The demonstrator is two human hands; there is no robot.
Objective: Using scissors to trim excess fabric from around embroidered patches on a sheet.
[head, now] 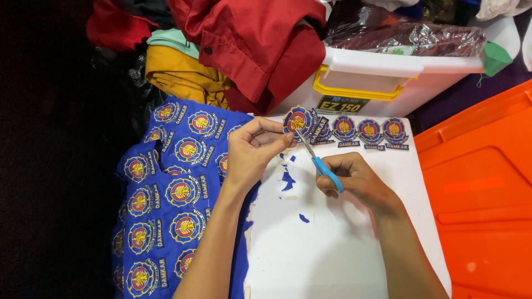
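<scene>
Left hand: the left hand pinches one round embroidered patch between thumb and fingers and holds it up at the far edge of the white counter.
Right hand: the right hand is closed around the blue handles of the small scissors; the blades point up to the lower edge of the patch.
Risk: the blades are very near to the left fingertips, so I think a small slip could nick them. If the patch turns in the pinch, the cut could go into the embroidered border.
Patch look: round, dark blue with a yellow and red emblem in the middle; a small label strip hangs beside it. It looks thick and a little stiff.
Near the hands: blue fabric scraps lie on the counter between the hands.
Further out: a row of cut patches lies right of the held one. A blue sheet of uncut patches hangs on the left. Behind are a white plastic box, red clothes and an orange lid.
</scene>
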